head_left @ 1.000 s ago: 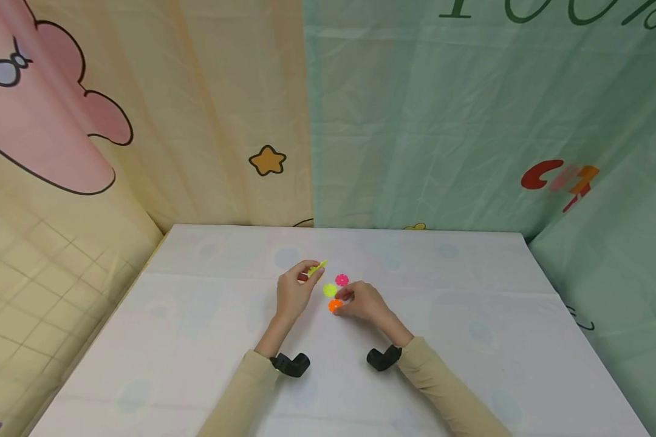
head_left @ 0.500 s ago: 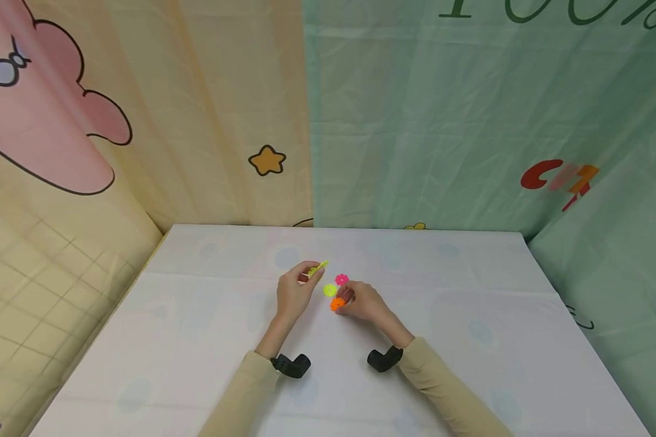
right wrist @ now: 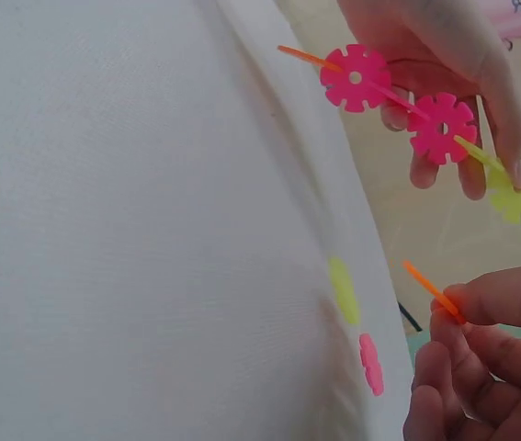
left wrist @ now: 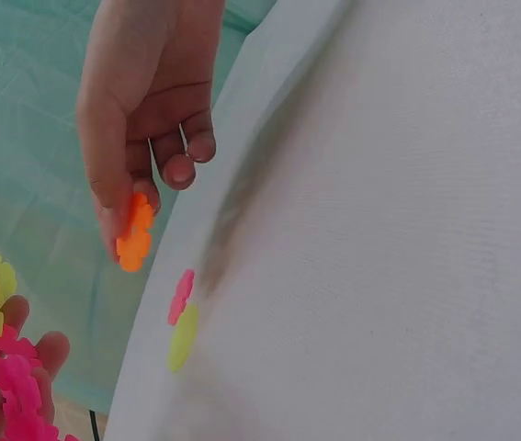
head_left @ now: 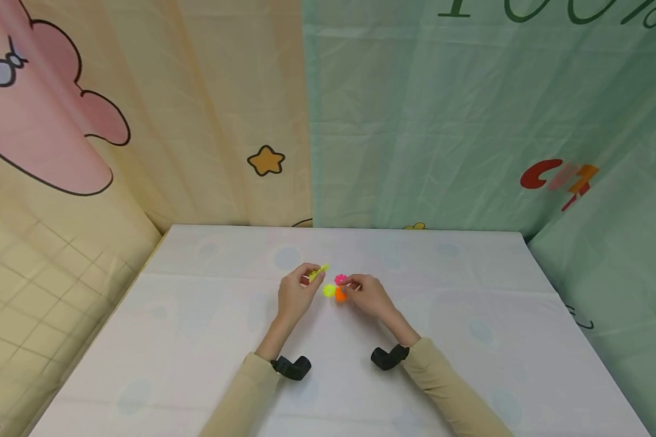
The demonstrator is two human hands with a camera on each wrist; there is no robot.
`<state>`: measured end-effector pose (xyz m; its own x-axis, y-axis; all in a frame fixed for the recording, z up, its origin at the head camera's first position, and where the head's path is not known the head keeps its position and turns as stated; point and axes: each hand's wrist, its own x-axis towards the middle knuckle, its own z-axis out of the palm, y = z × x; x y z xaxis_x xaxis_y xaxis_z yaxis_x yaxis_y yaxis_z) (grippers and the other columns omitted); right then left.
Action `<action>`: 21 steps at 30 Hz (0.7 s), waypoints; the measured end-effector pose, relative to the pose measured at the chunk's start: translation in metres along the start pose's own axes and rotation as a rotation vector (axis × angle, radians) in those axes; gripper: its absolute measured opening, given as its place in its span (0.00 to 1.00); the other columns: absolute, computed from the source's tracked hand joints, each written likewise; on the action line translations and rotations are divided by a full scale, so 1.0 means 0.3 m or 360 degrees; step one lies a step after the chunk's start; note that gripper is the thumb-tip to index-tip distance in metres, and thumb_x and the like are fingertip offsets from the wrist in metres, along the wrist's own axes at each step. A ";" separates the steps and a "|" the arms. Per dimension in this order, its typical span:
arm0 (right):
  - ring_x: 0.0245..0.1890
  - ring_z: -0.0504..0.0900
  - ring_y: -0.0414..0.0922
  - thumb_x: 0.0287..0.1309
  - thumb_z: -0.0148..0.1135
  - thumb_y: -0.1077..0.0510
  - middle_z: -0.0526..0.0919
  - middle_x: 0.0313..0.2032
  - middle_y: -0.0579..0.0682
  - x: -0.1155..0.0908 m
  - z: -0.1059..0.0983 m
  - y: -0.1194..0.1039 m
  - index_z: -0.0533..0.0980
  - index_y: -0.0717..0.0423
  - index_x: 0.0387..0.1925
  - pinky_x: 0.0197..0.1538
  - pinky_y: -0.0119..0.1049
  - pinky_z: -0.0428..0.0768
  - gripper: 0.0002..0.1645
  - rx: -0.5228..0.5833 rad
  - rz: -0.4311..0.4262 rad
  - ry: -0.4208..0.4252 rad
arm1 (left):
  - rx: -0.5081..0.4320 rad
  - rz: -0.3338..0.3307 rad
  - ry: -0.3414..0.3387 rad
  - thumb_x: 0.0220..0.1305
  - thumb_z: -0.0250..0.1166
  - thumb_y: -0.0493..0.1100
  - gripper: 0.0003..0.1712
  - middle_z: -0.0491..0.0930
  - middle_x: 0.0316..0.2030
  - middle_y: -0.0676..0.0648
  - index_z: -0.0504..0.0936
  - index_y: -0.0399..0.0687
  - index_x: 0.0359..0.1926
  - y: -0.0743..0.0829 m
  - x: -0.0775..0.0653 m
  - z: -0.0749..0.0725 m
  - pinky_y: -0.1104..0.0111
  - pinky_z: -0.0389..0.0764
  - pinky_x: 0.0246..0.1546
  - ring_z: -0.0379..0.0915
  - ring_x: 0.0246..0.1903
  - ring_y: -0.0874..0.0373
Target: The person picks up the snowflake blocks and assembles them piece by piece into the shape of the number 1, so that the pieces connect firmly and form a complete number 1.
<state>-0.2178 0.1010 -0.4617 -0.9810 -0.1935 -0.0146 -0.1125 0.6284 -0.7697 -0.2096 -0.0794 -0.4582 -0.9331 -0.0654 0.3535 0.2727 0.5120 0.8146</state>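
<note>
Left hand: thumb and fingers of the left hand point(head_left: 295, 296) clamped on the yellow end of a chain of notched discs point(right wrist: 430, 133).
Chain: pink discs run on from the pinch across the palm side, an orange piece at the far end.
Right hand: thumb and fingertips of the right hand point(head_left: 369, 296) pinched together on an orange disc point(left wrist: 134, 246), well apart from the chain.
Loose discs: a yellow disc point(right wrist: 344, 289) and a pink disc point(right wrist: 371, 365) lie between the two grips, near the right fingertips.
Beneath both grips: white-covered table point(head_left: 328, 400), bearing the loose pair.
</note>
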 end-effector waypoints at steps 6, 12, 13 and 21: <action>0.26 0.73 0.42 0.63 0.59 0.57 0.82 0.31 0.50 0.003 -0.016 -0.003 0.82 0.57 0.47 0.27 0.29 0.71 0.14 0.0044 0.0028 0.0078 | 0.0003 -0.0001 0.0004 0.61 0.67 0.47 0.09 0.85 0.32 0.49 0.85 0.49 0.40 0.005 -0.003 0.006 0.72 0.73 0.32 0.76 0.31 0.57; 0.23 0.74 0.41 0.63 0.59 0.58 0.82 0.30 0.51 0.009 -0.038 -0.007 0.81 0.58 0.44 0.27 0.29 0.74 0.12 0.0133 0.0032 0.0143 | -0.0022 0.0021 0.0007 0.61 0.67 0.47 0.10 0.84 0.32 0.49 0.85 0.48 0.40 0.010 0.000 0.011 0.73 0.73 0.31 0.75 0.30 0.57; 0.23 0.74 0.41 0.62 0.59 0.58 0.81 0.29 0.52 0.010 -0.042 -0.008 0.82 0.58 0.44 0.27 0.29 0.74 0.12 0.0151 0.0028 0.0155 | -0.0024 0.0025 0.0007 0.61 0.67 0.48 0.10 0.84 0.31 0.48 0.85 0.48 0.40 0.011 0.000 0.012 0.73 0.73 0.31 0.75 0.30 0.57; 0.21 0.73 0.42 0.61 0.60 0.56 0.83 0.31 0.57 0.010 -0.063 -0.016 0.80 0.58 0.44 0.26 0.29 0.73 0.13 0.0235 0.0033 0.0238 | -0.0012 0.0002 -0.0008 0.61 0.67 0.48 0.10 0.84 0.30 0.48 0.85 0.48 0.39 0.013 -0.003 0.016 0.72 0.73 0.31 0.75 0.30 0.57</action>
<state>-0.2231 0.1116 -0.4459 -0.9966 -0.0609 0.0547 -0.0782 0.5117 -0.8556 -0.2088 -0.0732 -0.4575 -0.9340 -0.0605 0.3520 0.2754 0.5054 0.8177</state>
